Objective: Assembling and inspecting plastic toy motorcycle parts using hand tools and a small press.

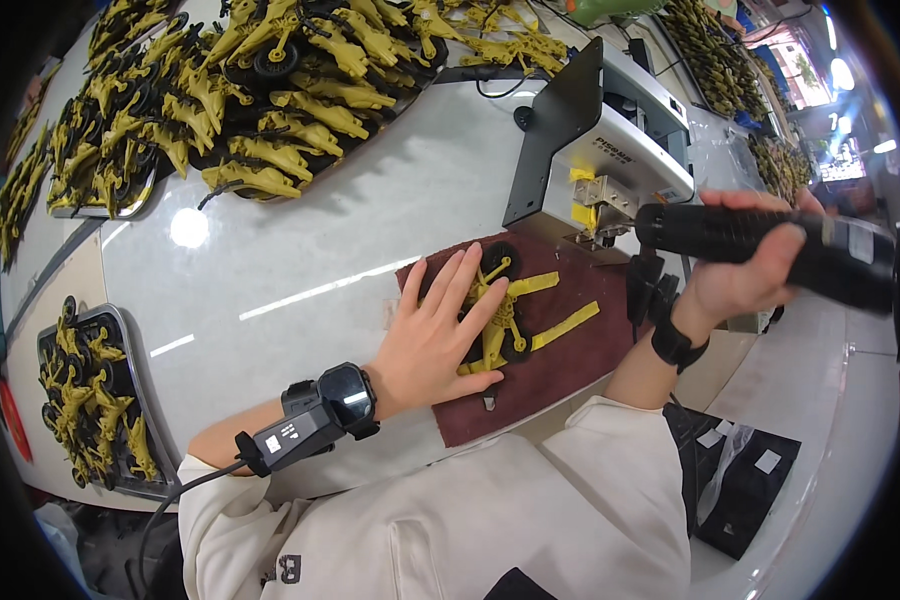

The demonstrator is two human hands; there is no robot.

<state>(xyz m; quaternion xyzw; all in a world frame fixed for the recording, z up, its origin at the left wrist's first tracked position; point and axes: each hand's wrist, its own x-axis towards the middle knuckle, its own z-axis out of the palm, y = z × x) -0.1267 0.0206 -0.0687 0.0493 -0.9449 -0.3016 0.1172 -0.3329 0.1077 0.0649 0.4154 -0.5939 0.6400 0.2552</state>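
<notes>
My right hand [755,270] is wrapped around a black electric screwdriver [695,228], held nearly level. The screwdriver's tip meets the metal outlet block [602,200] at the front of a grey and black screw feeder [630,140]. Spread flat, my left hand [430,340] presses on a yellow toy motorbike [500,325] with black wheels, its fingers apart. The toy lies on a maroon cloth [570,365], partly hidden under the fingers. Two yellow strips [567,325] stick out from it to the right.
A big heap of yellow toy motorbikes [300,110] covers the back left of the white table [300,270]. A metal tray [150,440] with several more stands at the left edge. Further heaps [715,60] lie at the back right. Black packages [745,490] are at the lower right.
</notes>
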